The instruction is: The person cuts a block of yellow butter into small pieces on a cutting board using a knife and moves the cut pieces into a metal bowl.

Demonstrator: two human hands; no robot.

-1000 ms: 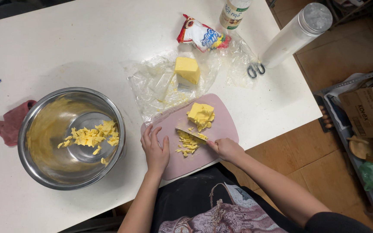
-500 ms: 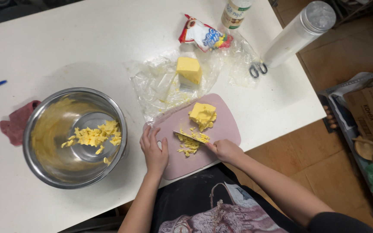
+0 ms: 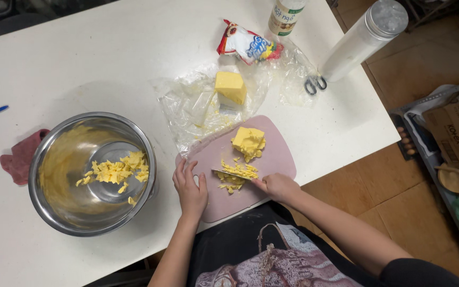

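Our right hand (image 3: 276, 186) closes on a small knife (image 3: 232, 174) lying among yellow butter shavings (image 3: 236, 175) on the pink plastic cutting board (image 3: 272, 159). Our left hand (image 3: 189, 187) presses flat, holding nothing; we judge greasy slippage toward its fingers the hazard.

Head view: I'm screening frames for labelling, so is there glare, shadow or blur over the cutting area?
Head view: lighting is even and the focus sharp; the steel bowl shows bright reflections on its rim and inner wall, and the clear plastic wrap glints; the left hand and right hand cast only soft shadows on the pink cutting board; the knife stays readable.
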